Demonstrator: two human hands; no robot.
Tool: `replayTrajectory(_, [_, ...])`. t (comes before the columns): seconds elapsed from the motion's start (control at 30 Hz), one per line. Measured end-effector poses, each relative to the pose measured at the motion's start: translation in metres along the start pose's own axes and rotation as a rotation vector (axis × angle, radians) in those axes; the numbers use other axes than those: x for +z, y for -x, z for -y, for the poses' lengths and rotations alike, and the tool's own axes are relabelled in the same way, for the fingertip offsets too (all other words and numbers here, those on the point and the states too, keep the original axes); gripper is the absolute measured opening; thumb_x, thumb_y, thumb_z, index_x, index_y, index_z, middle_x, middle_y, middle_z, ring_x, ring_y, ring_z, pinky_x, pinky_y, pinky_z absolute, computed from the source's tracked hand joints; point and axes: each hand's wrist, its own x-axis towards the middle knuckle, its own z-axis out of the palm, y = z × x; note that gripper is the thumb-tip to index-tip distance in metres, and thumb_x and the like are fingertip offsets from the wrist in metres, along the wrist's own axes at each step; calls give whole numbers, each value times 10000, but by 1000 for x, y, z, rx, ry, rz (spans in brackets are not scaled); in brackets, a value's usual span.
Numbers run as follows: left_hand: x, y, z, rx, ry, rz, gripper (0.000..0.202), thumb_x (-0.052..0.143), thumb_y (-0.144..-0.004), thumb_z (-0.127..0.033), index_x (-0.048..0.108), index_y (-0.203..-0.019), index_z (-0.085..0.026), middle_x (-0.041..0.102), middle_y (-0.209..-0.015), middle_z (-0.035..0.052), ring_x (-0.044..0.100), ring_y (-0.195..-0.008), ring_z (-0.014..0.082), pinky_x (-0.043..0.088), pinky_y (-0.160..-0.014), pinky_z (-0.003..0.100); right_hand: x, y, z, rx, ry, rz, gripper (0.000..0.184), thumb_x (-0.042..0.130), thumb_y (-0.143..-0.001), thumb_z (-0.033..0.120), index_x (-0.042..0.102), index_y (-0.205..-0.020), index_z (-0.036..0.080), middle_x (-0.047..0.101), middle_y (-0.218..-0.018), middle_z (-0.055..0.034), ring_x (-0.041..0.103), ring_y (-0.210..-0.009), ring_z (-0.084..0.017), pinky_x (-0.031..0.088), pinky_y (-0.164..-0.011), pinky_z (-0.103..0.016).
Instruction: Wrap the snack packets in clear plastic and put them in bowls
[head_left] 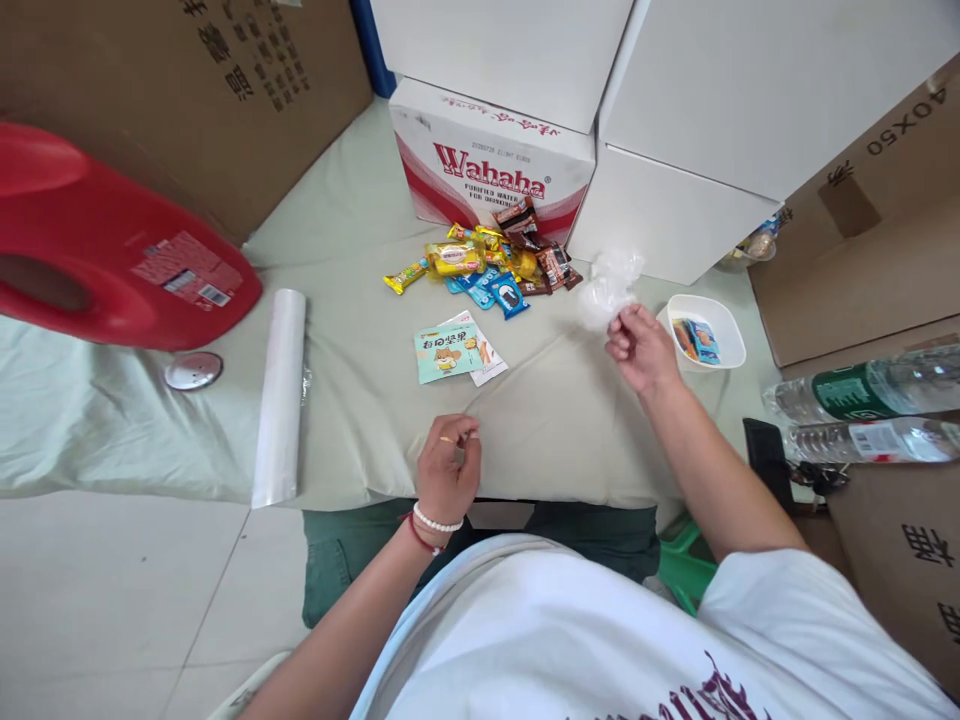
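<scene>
My right hand (641,350) pinches a crumpled piece of clear plastic film (609,290) between thumb and fingers, just left of a white plastic tub (739,345) with a few small packets in it. My left hand (450,465) rests by the table's front edge, fingers curled in, and nothing shows in them. Beyond it lie two flat packets, a mint green one (448,352) over a white one (491,365). Farther back is a heap of wrapped snacks: yellow packs (456,260), blue packs (510,297) and brown packs (555,267).
A roll of clear plastic bags or film (279,400) lies to the left, near a round lid (193,371) and a big red jug (112,240). A Wahaha carton (495,160) and white boxes (675,100) stand behind. Plastic bottles (862,390) lie at right.
</scene>
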Motion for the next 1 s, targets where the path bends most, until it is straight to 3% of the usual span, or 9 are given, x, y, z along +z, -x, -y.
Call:
replayTrajectory(0.17, [26,-20,-34,-627,716,132,454,607,-898,-658,649,-1076,-242,651,-1189,93,661,-1022,223,591,-744,332,17,87,-48,282,-309,139,314,842,-649,361,592,-805,253,501,-656,38,306,-502,-88,180,-363,-177])
replayTrajectory(0.3, [42,-26,-43,-1028,1091,489,585,781,-733,-695,669,-1035,-207,698,-1126,116,693,-915,246,612,-726,400,23,119,-79,291,-258,231,282,872,-695,421,698,-843,256,499,-651,37,343,-508,-90,234,-380,-182])
replayTrajectory(0.37, [45,-21,-43,-1020,1089,588,506,929,-627,-513,690,-918,-175,719,-962,90,682,-816,209,591,-705,354,17,123,-83,122,-126,254,247,846,-767,471,750,-867,266,557,-739,12,447,-574,-107,377,-456,-217])
replayTrajectory(0.47, [46,-15,-36,-928,1046,454,462,994,-520,-331,697,-836,-170,689,-821,17,637,-732,136,548,-699,287,-2,124,-79,-68,99,356,250,788,-843,514,797,-908,273,635,-934,-39,574,-750,-161,508,-649,-304])
replayTrajectory(0.53, [44,-13,-29,-873,1011,342,471,988,-514,-307,704,-867,-177,690,-846,1,627,-750,117,527,-717,266,-14,125,-74,-92,205,403,273,746,-881,535,801,-919,271,648,-972,-56,595,-824,-190,514,-724,-337])
replayTrajectory(0.63, [43,-13,-21,-787,879,250,467,965,-535,-298,701,-901,-180,697,-887,6,624,-787,119,509,-737,259,-21,130,-67,-162,315,306,286,673,-936,551,786,-1006,297,653,-1030,-62,605,-897,-215,510,-809,-369])
replayTrajectory(0.8, [47,-7,-23,-724,754,240,469,926,-618,-406,652,-933,-191,690,-944,20,636,-814,135,529,-788,295,1,136,-70,-348,571,349,316,839,-794,476,772,-1079,358,680,-1118,-75,598,-1040,-289,488,-959,-470])
replayTrajectory(0.9, [49,-1,-26,-705,780,287,594,946,-591,-359,620,-1065,-211,676,-1110,46,637,-900,139,534,-860,316,16,135,-80,-288,524,316,146,763,-863,461,776,-904,321,695,-941,-59,617,-947,-271,491,-909,-456])
replayTrajectory(1.0, [45,3,-22,-717,780,341,637,956,-537,-282,618,-1072,-206,668,-1108,52,633,-892,141,533,-852,320,21,132,-89,-48,236,179,230,785,-828,514,748,-861,289,669,-833,-12,603,-775,-204,504,-772,-370])
